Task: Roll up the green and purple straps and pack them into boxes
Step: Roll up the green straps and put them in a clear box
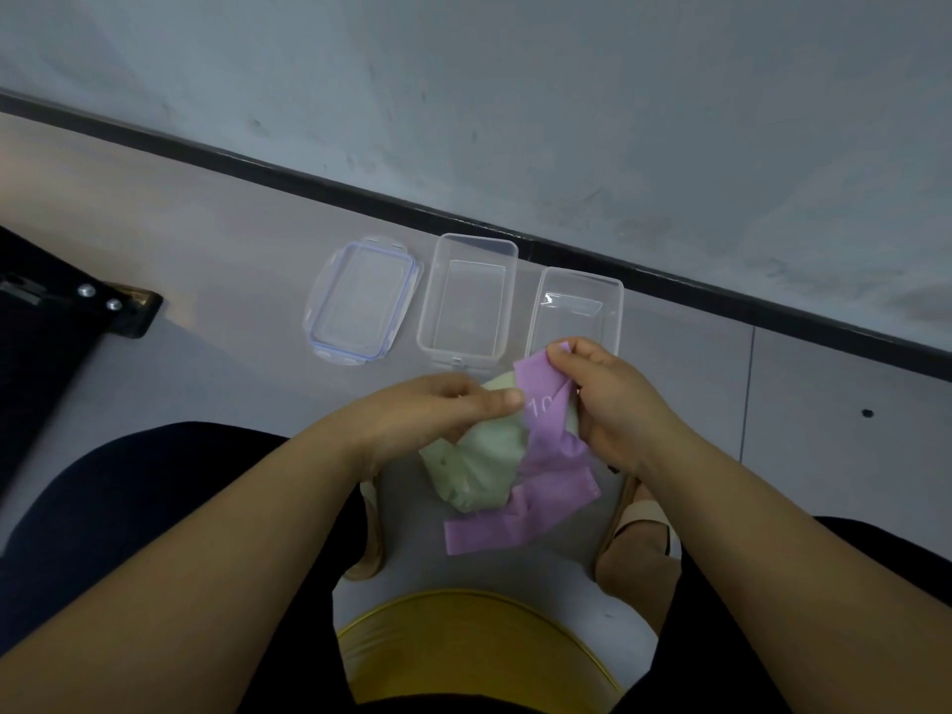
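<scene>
Untangling: left hand (438, 412) pinches green strap (479, 456), right hand (615, 399) pinches purple strap (556, 450), near the boxes (428, 301); next, probably pull them apart.

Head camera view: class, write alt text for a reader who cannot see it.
Seen from above, a seated person's left hand grips a bunched green strap while the right hand pinches a purple strap draped across it. On the floor beyond stand two open clear boxes and a loose lid.
</scene>
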The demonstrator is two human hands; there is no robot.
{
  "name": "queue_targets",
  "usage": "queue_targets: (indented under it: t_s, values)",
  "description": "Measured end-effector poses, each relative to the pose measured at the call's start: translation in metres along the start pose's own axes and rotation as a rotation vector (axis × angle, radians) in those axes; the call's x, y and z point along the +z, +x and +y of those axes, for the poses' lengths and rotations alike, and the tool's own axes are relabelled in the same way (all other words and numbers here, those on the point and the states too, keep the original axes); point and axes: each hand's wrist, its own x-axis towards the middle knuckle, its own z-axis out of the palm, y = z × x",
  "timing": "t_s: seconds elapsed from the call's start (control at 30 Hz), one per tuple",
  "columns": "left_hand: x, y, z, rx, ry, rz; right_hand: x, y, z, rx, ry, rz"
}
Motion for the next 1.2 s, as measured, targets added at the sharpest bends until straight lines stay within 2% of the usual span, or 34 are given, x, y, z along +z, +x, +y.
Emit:
queue_targets:
  t_s: [0.13,0.23,0.33,0.43,0.53,0.63,0.8,0.93,1.03,1.13,1.2]
  values:
    - [0.006,0.012,-0.009,0.054,0.221,0.081,0.005,-0.004,0.001,-0.018,-0.052,-0.053]
    - [0.005,0.013,-0.009,0.118,0.17,0.178,0.0,-0.005,-0.004,-0.079,-0.131,0.113]
    - [0.001,0.013,-0.007,0.181,0.048,0.243,-0.012,-0.003,-0.007,-0.074,-0.005,0.243]
    - [0.003,0.012,-0.003,0.209,-0.123,0.329,-0.01,-0.002,-0.004,0.009,0.125,0.227]
    - [0.003,0.011,0.001,0.234,-0.437,0.342,-0.008,0.0,-0.003,0.054,0.18,0.224]
    - [-0.003,0.009,0.004,0.244,-0.748,0.306,-0.012,0.003,-0.005,0.062,0.155,0.284]
    - [-0.012,0.003,0.005,0.266,-0.953,0.237,-0.019,0.007,0.0,0.111,0.02,0.344]
    - [-0.01,0.0,0.006,0.255,-0.98,0.077,-0.016,0.005,0.002,0.097,-0.123,0.201]
    - [-0.005,0.002,0.003,0.23,-1.007,0.029,-0.007,-0.002,0.001,-0.037,-0.221,-0.046]
    - [-0.009,0.003,0.004,0.258,-1.116,-0.037,-0.002,-0.007,0.003,-0.019,-0.229,-0.319]
    - [-0.014,0.002,0.005,0.242,-1.173,-0.029,-0.002,-0.008,0.005,-0.023,-0.326,-0.385]
